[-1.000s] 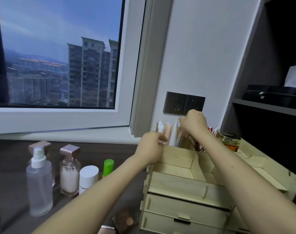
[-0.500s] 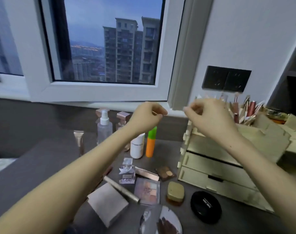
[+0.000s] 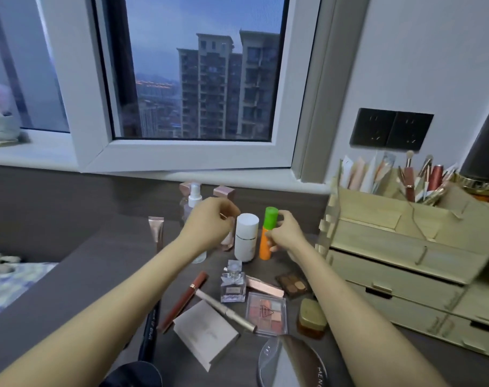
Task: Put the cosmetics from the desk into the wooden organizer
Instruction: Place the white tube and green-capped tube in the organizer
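The wooden organizer [image 3: 391,236] stands on the right of the desk, with brushes and tubes [image 3: 416,180] upright in its top slots. My right hand [image 3: 286,236] has thumb and fingers around an orange bottle with a green cap [image 3: 269,219], which stands on the desk. My left hand [image 3: 209,226] is curled in front of a pink-capped glass bottle [image 3: 224,192], right beside a white bottle [image 3: 246,236]; whether it grips the glass bottle is hidden. A clear spray bottle [image 3: 194,195] stands behind that hand.
In front lie a small perfume bottle [image 3: 233,280], an eyeshadow palette [image 3: 267,312], a brown palette [image 3: 293,283], a gold jar [image 3: 311,317], a red lip gloss [image 3: 184,300], a white box [image 3: 205,331] and a round compact [image 3: 290,364]. The window sill runs behind the desk.
Both hands left the organizer's top, moved left and dropped to the row of bottles. My right hand closed around the orange bottle; my view swung left and down.
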`<action>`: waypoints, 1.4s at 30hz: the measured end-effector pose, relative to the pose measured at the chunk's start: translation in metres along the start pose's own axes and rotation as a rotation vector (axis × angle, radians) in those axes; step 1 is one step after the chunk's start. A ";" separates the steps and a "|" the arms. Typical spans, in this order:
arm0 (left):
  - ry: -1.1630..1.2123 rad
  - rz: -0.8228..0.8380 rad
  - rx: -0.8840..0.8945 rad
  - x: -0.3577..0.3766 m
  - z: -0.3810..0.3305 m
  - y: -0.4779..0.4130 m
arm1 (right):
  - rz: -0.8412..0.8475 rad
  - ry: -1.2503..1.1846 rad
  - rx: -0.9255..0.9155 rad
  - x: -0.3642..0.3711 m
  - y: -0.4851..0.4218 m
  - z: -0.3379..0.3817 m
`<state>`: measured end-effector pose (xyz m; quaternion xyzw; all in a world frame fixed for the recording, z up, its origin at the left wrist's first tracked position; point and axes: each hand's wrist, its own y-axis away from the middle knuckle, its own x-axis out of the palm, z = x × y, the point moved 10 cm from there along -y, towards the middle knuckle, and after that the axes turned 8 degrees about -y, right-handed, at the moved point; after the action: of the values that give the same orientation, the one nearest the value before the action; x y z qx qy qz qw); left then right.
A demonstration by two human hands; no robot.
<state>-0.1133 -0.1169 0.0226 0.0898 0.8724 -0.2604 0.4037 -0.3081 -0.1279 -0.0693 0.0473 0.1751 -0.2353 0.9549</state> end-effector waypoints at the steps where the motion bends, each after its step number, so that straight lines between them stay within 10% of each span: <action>1: -0.015 0.009 0.008 0.006 -0.001 -0.005 | 0.021 0.000 -0.003 0.003 -0.003 -0.001; 10: -0.465 0.260 0.106 0.081 -0.004 -0.045 | -0.159 0.313 -0.282 -0.019 0.027 0.026; 21: -0.602 0.403 0.135 0.123 -0.015 -0.051 | -0.360 -0.031 -0.568 -0.169 0.137 0.108; 31: -0.228 0.105 0.130 0.064 -0.056 -0.055 | -0.702 0.038 -0.503 -0.291 0.116 0.094; 42: -0.015 -0.090 0.227 0.001 -0.128 -0.063 | -0.476 0.439 -0.386 -0.262 0.027 0.106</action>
<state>-0.2217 -0.1029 0.1149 0.0938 0.8374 -0.3762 0.3853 -0.4793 -0.0090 0.1234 -0.1260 0.4227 -0.3974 0.8047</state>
